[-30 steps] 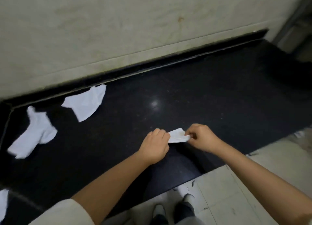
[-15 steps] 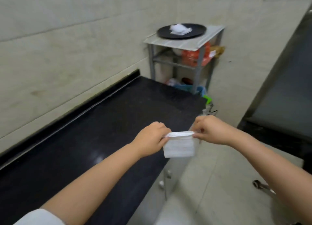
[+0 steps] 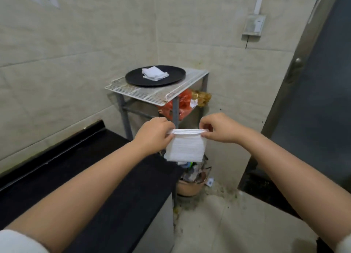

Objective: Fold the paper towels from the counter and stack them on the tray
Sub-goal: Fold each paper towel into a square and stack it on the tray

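Each grip is a narrow pinch: the left hand (image 3: 153,135) holds the top left corner of a folded paper towel (image 3: 185,148) between thumb and curled fingers, and the right hand (image 3: 220,128) pinches the top right corner the same way. The towel hangs from that doubled top edge as a small flat square, held in the air just past the far end of the black worktop (image 3: 95,176), touching nothing but the two hands.

It looks very light, soft and limp, with layers showing along the top edge. It would likely flop or spring open if let go at one corner, and it could tear under a hard pull. The folded edge, near the corners, seems the sound place to hold it, with light pressure.

Beyond the hands, against the wall, stands a metal rack (image 3: 159,93). On its white wire top sits a round black tray (image 3: 133,77), and a stack of folded towels (image 3: 154,73) already lies near the tray's middle. Laying this one flat on that stack is probably the step in hand. Bags fill the rack's lower shelf, and a bin (image 3: 191,186) stands on the floor below.
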Demonstrator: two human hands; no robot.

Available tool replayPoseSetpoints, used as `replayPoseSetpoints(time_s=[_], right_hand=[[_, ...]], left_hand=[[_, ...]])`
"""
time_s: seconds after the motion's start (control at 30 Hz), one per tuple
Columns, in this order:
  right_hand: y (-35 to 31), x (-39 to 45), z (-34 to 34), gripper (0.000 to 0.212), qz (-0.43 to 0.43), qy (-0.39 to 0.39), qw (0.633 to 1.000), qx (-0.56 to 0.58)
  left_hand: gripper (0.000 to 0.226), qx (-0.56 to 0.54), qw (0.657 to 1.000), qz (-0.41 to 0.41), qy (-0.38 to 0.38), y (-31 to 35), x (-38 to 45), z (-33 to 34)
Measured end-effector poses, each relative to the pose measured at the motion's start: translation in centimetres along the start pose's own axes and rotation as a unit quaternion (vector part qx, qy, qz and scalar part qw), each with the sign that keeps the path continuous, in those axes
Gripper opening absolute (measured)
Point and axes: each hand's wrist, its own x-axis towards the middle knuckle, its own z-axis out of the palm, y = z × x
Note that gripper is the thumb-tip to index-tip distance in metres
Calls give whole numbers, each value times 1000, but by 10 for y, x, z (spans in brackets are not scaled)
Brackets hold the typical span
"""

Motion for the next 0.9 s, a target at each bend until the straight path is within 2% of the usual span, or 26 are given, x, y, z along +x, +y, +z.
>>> replayPoseSetpoints(time_s=[0.1, 0.17, 0.23, 0.4, 0.53, 0.67, 0.8, 0.9], right_hand=[[33, 57, -8, 3, -23, -8, 1000, -18], [53, 103, -22, 18, -29, -10, 999, -33], [72, 154, -38, 24, -33, 7, 999, -30], [105, 270, -74, 6, -55, 32, 997, -34], [122, 346, -90, 13, -59, 65, 996, -5], [147, 413, -70, 11, -61, 57, 995, 54], [167, 487, -62, 15, -82, 61, 986, 131], [181, 547, -65, 15, -147, 140, 969, 137]], left_hand=[[26, 8, 1000, -18, 3, -21, 57, 3], [26, 9, 999, -36, 4, -40, 100, 2], [26, 22, 998, -51, 19, -64, 146, -6], [23, 42, 992, -117, 32, -117, 243, -31], [26, 40, 982, -175, 51, -155, 302, -39], [23, 43, 967, -247, 50, -187, 341, -18], [23, 25, 942, -315, 113, -217, 392, -9], [25, 39, 911, -354, 206, -237, 430, -11]])
